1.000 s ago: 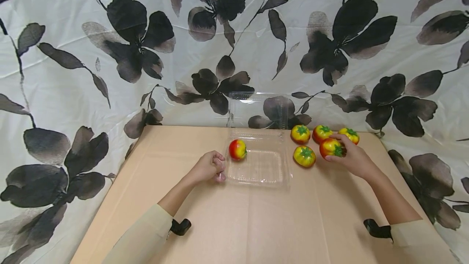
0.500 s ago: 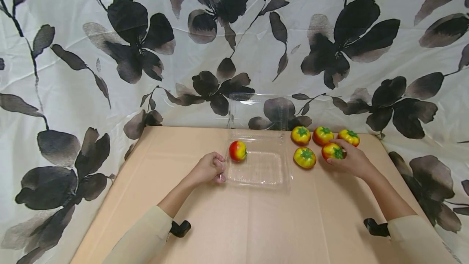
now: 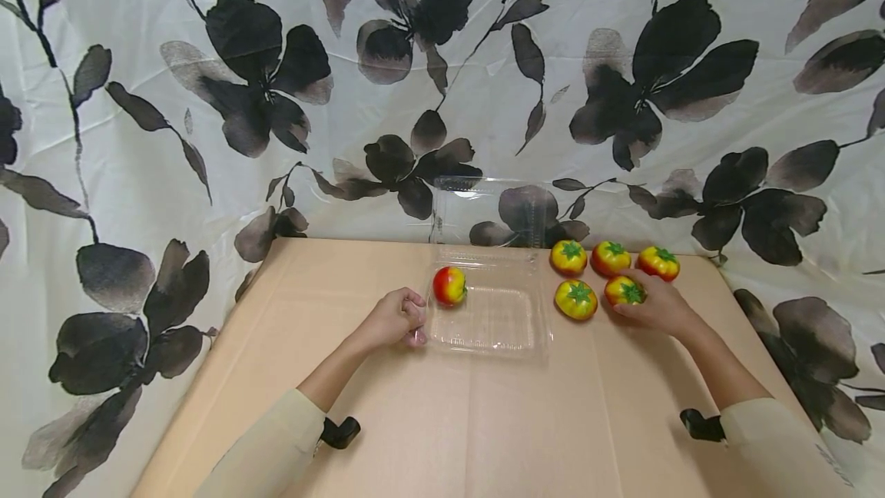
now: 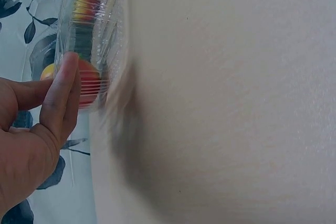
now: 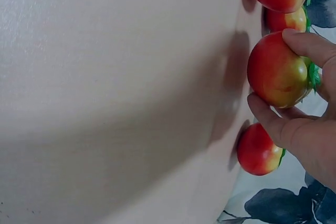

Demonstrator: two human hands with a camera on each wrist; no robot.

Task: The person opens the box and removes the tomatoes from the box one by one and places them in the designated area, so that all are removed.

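Note:
My right hand (image 3: 660,304) grips a red and yellow tomato (image 3: 625,290) with a green leafy top, thumb on one side and fingers on the other. In the right wrist view this tomato (image 5: 278,72) appears slightly off the table, its shadow apart from it. A clear plastic container (image 3: 487,340) lies with its lid (image 3: 487,210) raised behind it. One tomato (image 3: 449,286) sits in the container's back left part. At the container's left rim, my left hand (image 3: 392,319) pinches the edge between thumb and fingers, as the left wrist view also shows.
Several more tomatoes stand right of the container: one at front (image 3: 576,299), others along the back edge, such as the far right one (image 3: 658,263). The tan table (image 3: 442,429) ends at a floral curtain (image 3: 484,83) behind.
My right hand has drawn slightly toward me and lower with its tomato, whose green top has turned to face more upward. My left hand keeps its place at the container.

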